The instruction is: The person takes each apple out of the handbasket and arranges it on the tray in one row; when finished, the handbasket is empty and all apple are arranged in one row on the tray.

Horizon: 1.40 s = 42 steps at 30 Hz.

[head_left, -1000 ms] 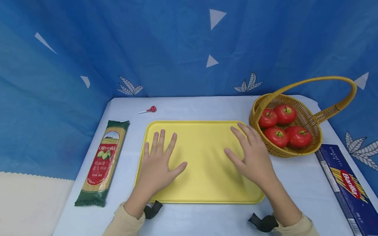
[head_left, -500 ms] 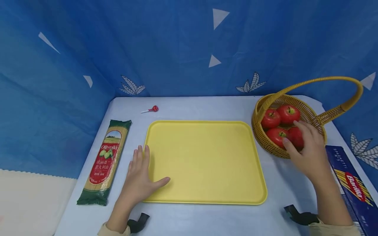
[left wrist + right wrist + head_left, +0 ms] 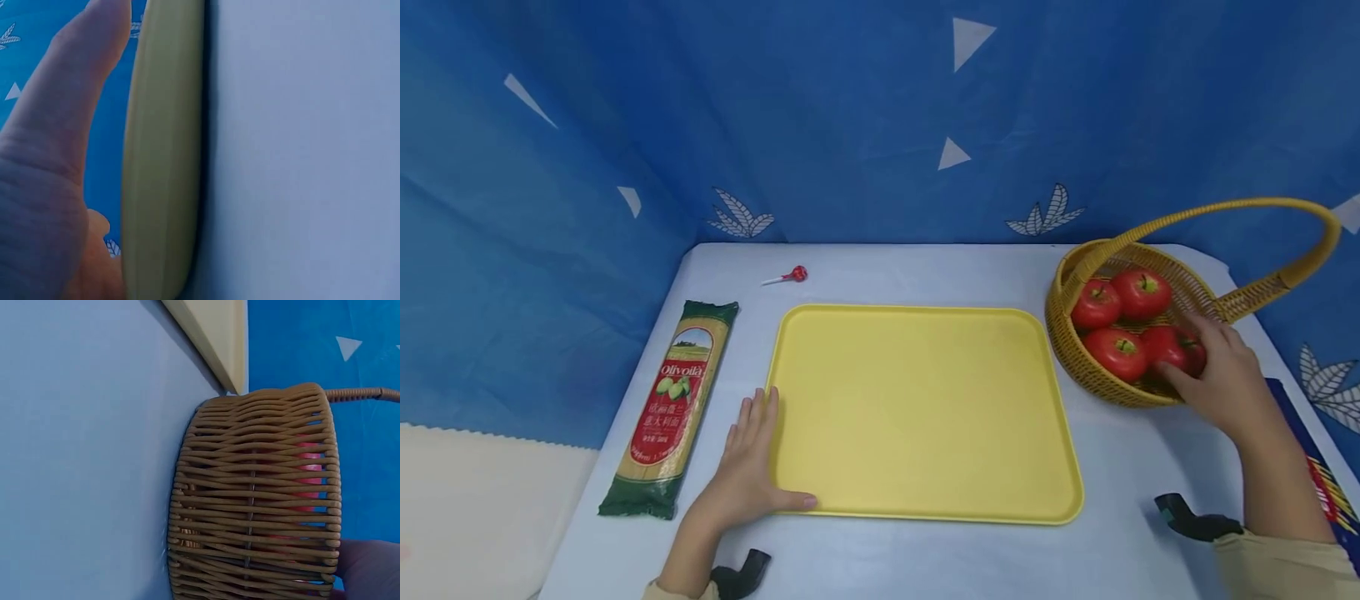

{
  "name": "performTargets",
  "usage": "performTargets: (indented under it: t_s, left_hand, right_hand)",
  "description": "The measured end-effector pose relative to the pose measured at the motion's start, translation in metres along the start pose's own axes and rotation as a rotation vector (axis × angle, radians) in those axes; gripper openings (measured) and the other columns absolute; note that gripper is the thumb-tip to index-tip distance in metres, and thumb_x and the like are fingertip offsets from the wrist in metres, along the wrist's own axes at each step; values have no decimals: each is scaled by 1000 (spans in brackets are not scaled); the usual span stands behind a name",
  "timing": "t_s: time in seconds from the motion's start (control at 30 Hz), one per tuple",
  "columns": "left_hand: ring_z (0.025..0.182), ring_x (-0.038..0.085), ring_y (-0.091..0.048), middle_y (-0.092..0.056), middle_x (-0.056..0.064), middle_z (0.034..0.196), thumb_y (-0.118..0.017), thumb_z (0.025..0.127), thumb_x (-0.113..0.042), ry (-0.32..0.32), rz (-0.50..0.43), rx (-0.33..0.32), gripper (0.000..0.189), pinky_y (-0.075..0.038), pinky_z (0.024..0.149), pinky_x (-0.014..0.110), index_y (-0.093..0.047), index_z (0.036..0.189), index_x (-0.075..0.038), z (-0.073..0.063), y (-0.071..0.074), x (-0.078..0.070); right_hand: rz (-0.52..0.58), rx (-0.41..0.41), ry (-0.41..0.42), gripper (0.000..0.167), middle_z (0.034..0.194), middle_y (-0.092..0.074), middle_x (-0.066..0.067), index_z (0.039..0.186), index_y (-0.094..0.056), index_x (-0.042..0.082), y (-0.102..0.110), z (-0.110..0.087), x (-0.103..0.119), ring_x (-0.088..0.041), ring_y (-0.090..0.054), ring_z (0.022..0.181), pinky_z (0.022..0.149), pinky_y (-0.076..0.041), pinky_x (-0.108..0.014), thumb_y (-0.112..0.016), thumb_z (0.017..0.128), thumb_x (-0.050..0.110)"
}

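Observation:
My left hand (image 3: 741,475) rests at the left front corner of a yellow tray (image 3: 917,408), fingers straight along its left side and thumb over the front rim. The left wrist view shows the tray's edge (image 3: 165,150) close beside the thumb (image 3: 69,87). My right hand (image 3: 1228,383) reaches into a wicker basket (image 3: 1078,367) and grips the right front red apple (image 3: 1167,346), thumb in front and fingers behind. Other apples (image 3: 1117,354) lie beside it. In the right wrist view the basket wall (image 3: 256,494) hides most of the held apple.
A spaghetti bag (image 3: 670,408) lies left of the tray, and a lollipop (image 3: 786,276) behind it. A blue spaghetti box (image 3: 1326,483) is partly hidden behind the right forearm. The basket's tall handle (image 3: 1240,204) arches over toward the blue curtain (image 3: 850,125).
My right hand has moved from over the tray to the basket and taken hold of an apple. My left hand has gone left and down to the tray's corner.

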<state>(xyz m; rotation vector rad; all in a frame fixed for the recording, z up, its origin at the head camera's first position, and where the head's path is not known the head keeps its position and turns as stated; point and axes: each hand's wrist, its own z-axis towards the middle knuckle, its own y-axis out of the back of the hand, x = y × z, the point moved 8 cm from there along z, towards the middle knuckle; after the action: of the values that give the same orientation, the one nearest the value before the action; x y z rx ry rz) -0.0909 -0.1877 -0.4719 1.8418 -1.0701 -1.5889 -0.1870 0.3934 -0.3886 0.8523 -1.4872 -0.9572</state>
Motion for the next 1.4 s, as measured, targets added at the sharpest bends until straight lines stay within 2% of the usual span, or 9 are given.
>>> performTargets:
  t_s: [0.17,0.3,0.47,0.63,0.7,0.8,0.97,1.2,1.4]
  left_hand:
    - [154,40,12,8,16,168,-89,44,-71,-27,-6,15,159,-5,119,69,5,161,-18,-1,-1,8]
    - [153,42,10,6,18,167,-88,42,-73,-44,-8,33,161,-6,118,70,5,161,-17,-3,-1,12]
    - [154,42,8,5,18,168,-89,41,-71,-47,-5,60,164,-6,119,70,7,160,-13,-4,-1,14]
    - [154,40,8,6,17,168,-89,42,-72,-25,-16,62,165,-6,120,67,8,159,-8,-5,0,15]
    - [154,40,7,5,17,168,-88,42,-72,-21,-16,58,165,-6,120,67,8,159,-8,-5,0,15]
    - [154,40,7,5,17,168,-88,42,-73,-20,-10,54,165,-7,120,67,8,159,-8,-5,0,15]
    - [154,40,7,5,16,168,-87,42,-74,-19,-4,49,164,-7,120,67,8,159,-9,-5,0,15]
    - [155,39,7,4,15,168,-88,42,-73,-12,-6,46,164,-7,120,67,8,159,-10,-4,-1,16]
    - [155,36,8,6,13,168,-87,41,-74,-7,-1,52,165,-7,121,65,10,159,-12,-4,-2,18]
  right_hand:
    - [-12,65,-28,95,152,-17,-41,160,-7,10,-4,6,-7,-65,-13,138,86,-35,-82,-70,92,29]
    - [-7,98,-41,102,146,-23,-43,160,-5,8,-6,12,-11,-66,-20,133,86,-37,-80,-75,88,27]
    - [-3,140,-103,115,140,-26,-46,156,-1,-3,-9,18,-17,-65,-28,125,89,-39,-78,-82,81,30]
    - [-60,140,-122,110,131,-31,-46,148,-14,-16,-11,21,-18,-63,-33,115,89,-41,-77,-86,76,28]
    - [-78,128,-114,105,129,-33,-46,145,-19,-17,-11,21,-18,-63,-34,113,88,-42,-76,-85,76,26]
    - [-90,120,-132,106,129,-32,-46,147,-18,-16,-10,20,-19,-63,-34,113,87,-43,-76,-83,79,30]
    - [-84,58,-145,106,133,-30,-46,150,-15,-14,-3,16,-18,-61,-31,116,87,-42,-77,-80,82,34]
    - [-36,-79,-212,102,146,-22,-41,155,-8,-6,8,5,-12,-60,-28,131,92,-39,-78,-74,88,35]
    - [48,-223,-166,96,155,-19,-34,157,-13,0,21,-10,8,-55,-23,141,94,-37,-78,-73,89,28]
